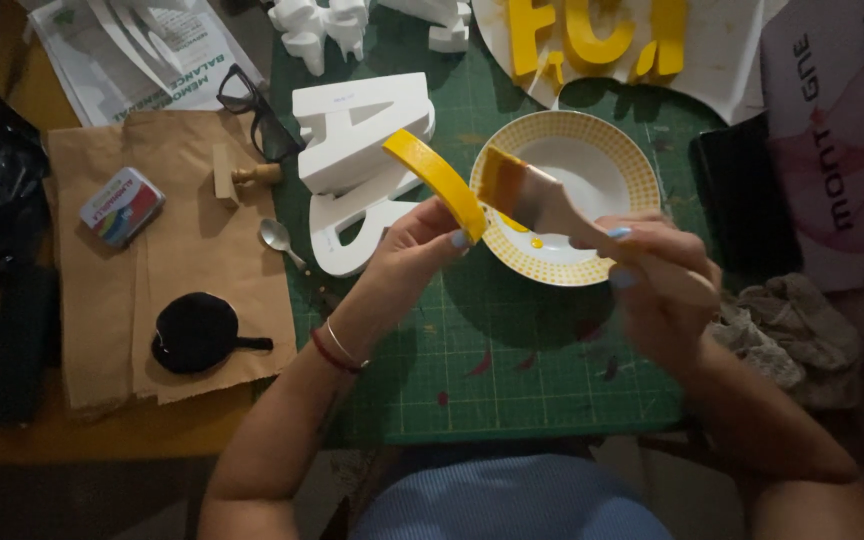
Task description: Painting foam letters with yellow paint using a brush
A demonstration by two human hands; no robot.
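Green cutting mat (512, 390) covers the table. Near centre, the left hand (417, 245) pinches a yellow curved piece (437, 180), slanting toward upper left; the right hand (652, 275) grips a paintbrush (532, 200), bristles just beside it. Beyond sits a bowl (592, 150).

A bowl (564, 196) sits on the cutting mat (512, 380), foam letters (357, 165) to its left, paper (167, 260) beyond.
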